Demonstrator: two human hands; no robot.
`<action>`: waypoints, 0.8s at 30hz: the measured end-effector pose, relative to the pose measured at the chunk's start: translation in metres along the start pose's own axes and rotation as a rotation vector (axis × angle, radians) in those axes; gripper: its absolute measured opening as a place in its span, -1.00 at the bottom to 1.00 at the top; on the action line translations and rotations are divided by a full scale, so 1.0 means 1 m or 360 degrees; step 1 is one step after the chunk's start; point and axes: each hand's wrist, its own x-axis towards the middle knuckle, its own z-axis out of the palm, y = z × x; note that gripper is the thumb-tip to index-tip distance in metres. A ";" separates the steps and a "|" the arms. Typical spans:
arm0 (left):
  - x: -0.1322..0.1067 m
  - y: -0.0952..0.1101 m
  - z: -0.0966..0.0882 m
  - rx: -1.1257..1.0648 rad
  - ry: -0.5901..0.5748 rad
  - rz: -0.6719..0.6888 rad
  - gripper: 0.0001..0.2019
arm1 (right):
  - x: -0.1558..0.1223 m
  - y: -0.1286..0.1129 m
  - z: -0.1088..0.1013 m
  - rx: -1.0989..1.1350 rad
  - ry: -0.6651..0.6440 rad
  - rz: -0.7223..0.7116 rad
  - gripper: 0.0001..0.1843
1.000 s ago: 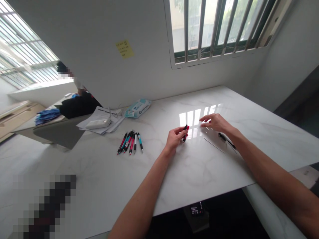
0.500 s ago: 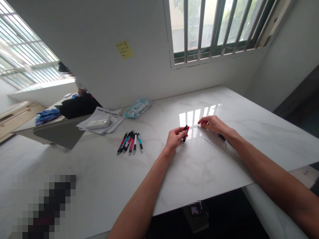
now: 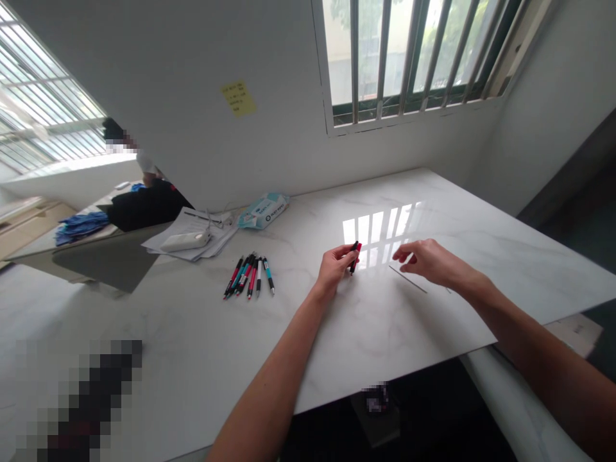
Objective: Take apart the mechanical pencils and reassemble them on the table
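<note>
Pen parts [image 3: 355, 258] were held in left hand [image 3: 336, 265], while right hand [image 3: 423, 262] hung near thin rod [image 3: 408, 280]

The left hand was closed around the pen parts, black and red, which it pinched between the thumb and the bent fingers. They stood tilted, with their upper ends coming out above the fingers and a dark lower end below them. This hand was over the middle of the bench [image 3: 380, 340], which had a white, marbled top.

The right hand was partly open. Its fingers were curved, with a small gap from the thumb, and I saw nothing gripped in it. It was just beside the upper end of the thin rod, which lay slanting on the bench between the two forearms. Under the right wrist, the tip of another thin piece [image 3: 448, 290] was showing; the remainder was hidden.

Well apart, to the left of the left hand, a group of click pens [image 3: 247, 276] lay close together, some over others, in red, teal, white and black. Behind them were the packet of wipes [image 3: 264, 210] and, beside it, loose paper sheets [image 3: 216, 245] with a white device [image 3: 185, 241] on them. Yellow sticky note [image 3: 238, 98] was on the wall, to the left of the barred window [image 3: 394, 58].
</note>
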 end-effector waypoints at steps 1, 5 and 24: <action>0.000 0.000 0.000 0.0003 0.0000 0.0004 -0.57 | -0.012 0.001 0.003 -0.0060 -0.0039 0.0042 -0.80; 0.000 -0.001 0.001 0.0034 -0.0002 0.0017 -0.58 | -0.040 0.002 0.015 -0.0269 -0.0063 0.0169 -0.78; 0.007 0.001 -0.010 -0.0213 0.0264 0.0043 -0.56 | 0.048 -0.020 0.001 0.0785 -0.0027 -0.0045 -0.77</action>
